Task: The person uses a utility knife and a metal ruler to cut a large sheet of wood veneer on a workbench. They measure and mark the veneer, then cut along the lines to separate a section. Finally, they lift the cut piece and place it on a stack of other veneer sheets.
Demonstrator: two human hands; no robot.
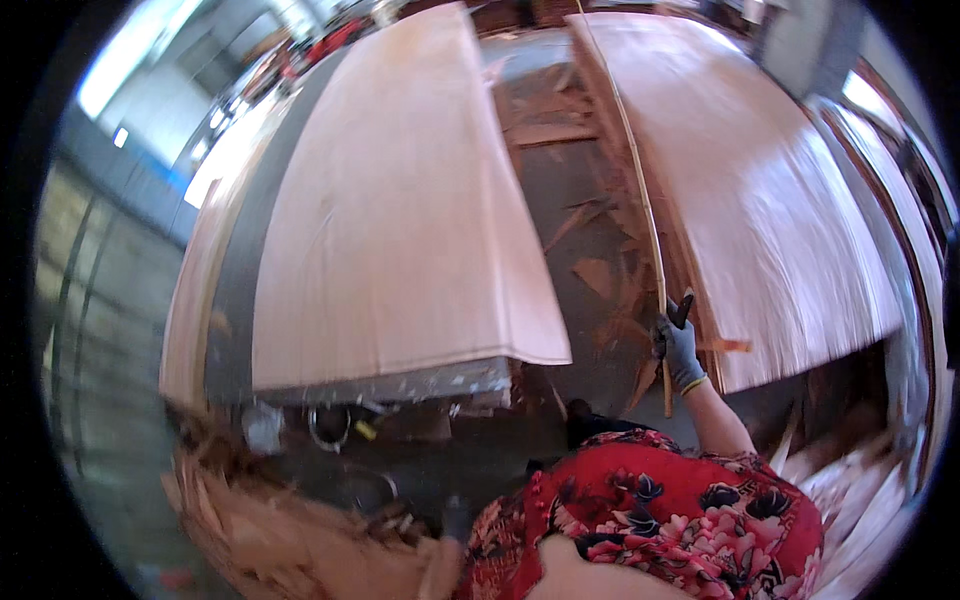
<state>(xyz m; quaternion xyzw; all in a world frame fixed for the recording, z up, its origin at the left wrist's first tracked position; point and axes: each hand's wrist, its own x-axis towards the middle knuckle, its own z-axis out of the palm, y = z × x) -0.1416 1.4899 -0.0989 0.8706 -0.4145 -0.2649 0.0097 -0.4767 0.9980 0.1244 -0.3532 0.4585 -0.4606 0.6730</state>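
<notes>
the right hand (680, 348), in a grey glove, is closed around a long thin wooden strip (640, 190), which is held near its lower end and runs up along the left edge of the right veneer sheet (780, 190). the left hand is not seen. a second large veneer sheet (400, 210) is laid on the grey surface (232, 290) to the left. broken veneer scraps (600, 270) are scattered in the gap between the two sheets.
</notes>
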